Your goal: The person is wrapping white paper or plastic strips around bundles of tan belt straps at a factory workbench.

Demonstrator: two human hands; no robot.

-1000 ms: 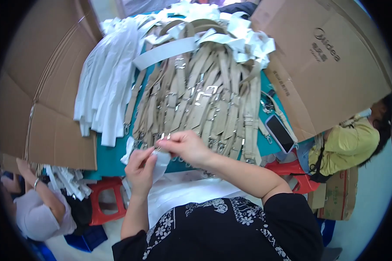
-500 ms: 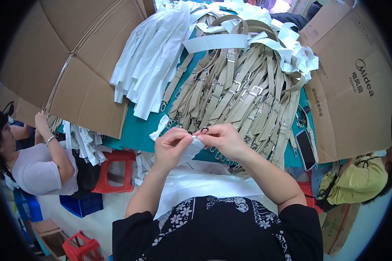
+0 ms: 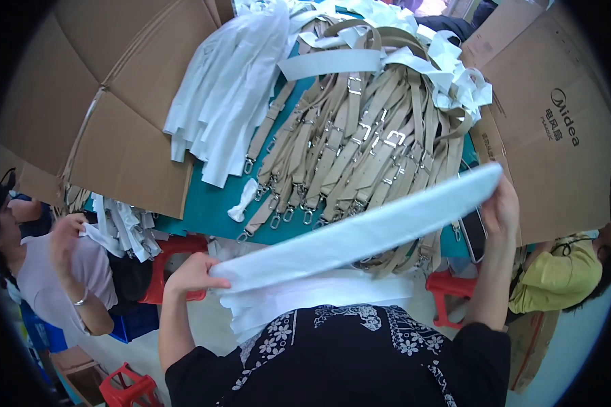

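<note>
A long white paper-like strip [image 3: 360, 234] is stretched on a slant in front of my chest, its right end higher. My left hand [image 3: 193, 275] grips its left end between thumb and fingers. At the upper right end, my right hand [image 3: 502, 203] holds the strip, its fingers partly hidden. Behind the strip, many beige straps [image 3: 346, 152] with silver buckles and snap hooks lie in a heap on the green table [image 3: 214, 217]. More white strips [image 3: 319, 293] rest across my lap.
A stack of white strips [image 3: 231, 88] lies at the table's far left. A small white knotted bundle [image 3: 243, 201] is near the front edge. Cardboard boxes [image 3: 136, 136] flank both sides. A phone [image 3: 474, 234] lies at right. Co-workers [image 3: 68, 271] sit left and right, with red stools [image 3: 448, 295] nearby.
My hands were close together, pinching a gathered white piece. Now they are wide apart, with the strip spread between them. The small white bundle on the table shows more fully.
</note>
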